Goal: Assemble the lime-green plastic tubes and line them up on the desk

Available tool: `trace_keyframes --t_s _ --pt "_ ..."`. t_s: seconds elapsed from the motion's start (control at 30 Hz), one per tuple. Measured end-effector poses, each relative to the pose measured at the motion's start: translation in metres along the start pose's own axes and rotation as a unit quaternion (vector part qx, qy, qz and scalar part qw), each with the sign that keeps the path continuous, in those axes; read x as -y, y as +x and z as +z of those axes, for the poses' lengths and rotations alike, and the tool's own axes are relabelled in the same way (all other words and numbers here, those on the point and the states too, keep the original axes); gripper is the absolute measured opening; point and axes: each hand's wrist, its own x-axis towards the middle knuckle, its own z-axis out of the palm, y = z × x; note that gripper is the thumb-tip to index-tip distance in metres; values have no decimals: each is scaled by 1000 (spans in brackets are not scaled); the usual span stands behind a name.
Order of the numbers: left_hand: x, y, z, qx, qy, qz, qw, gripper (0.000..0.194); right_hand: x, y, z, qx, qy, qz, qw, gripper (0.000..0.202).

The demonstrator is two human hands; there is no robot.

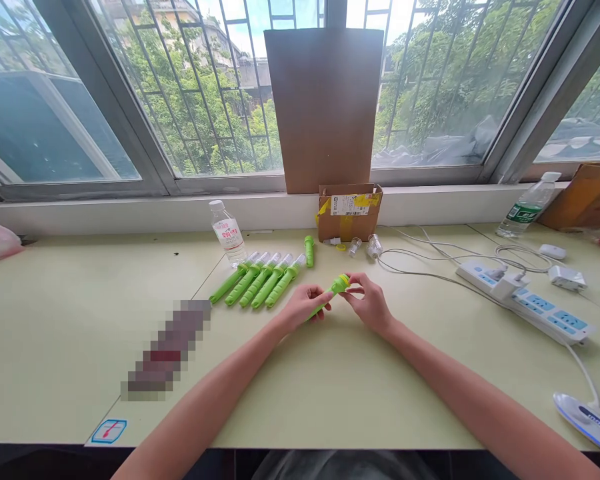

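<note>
My left hand [307,305] is wrapped round a light green plastic handle [339,285], which tilts up to the right. At its upper end sits a yellow ring [345,280], and the fingers of my right hand [370,305] pinch it there. Left of my hands, several green ribbed handles with clear caps [257,280] lie side by side in a slanted row. Another green handle [309,252], with no clear cap showing, lies just behind them. Clear plastic caps [375,247] and a loose yellow ring [341,247] rest by the cardboard box [349,217].
One water bottle [229,233] stands behind the row; another [527,205] is at the back right. A white power strip [525,301] with cables occupies the right side. A pixelated dark object [167,350] lies at left. A brown board [326,110] leans on the window.
</note>
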Motion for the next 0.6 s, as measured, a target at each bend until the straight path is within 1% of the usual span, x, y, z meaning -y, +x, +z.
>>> trace_keyframes --t_s 0.17,0.27,0.4,0.47,0.6 --pt "4 2 -1 16 -12 2 1000 43 0 0 -1 1 1 7 1000 25" --pt "4 2 -2 28 -29 -7 999 44 0 1 -3 13 -1 10 1000 24" --pt "2 0 -2 46 -71 -43 995 43 -2 2 -3 41 -6 -4 999 34" --pt "0 -1 -2 54 -84 -57 993 43 -3 2 -2 36 -9 -12 999 36" --pt "-1 -1 -3 69 -97 -68 991 43 -4 1 0 19 -18 -22 999 31"
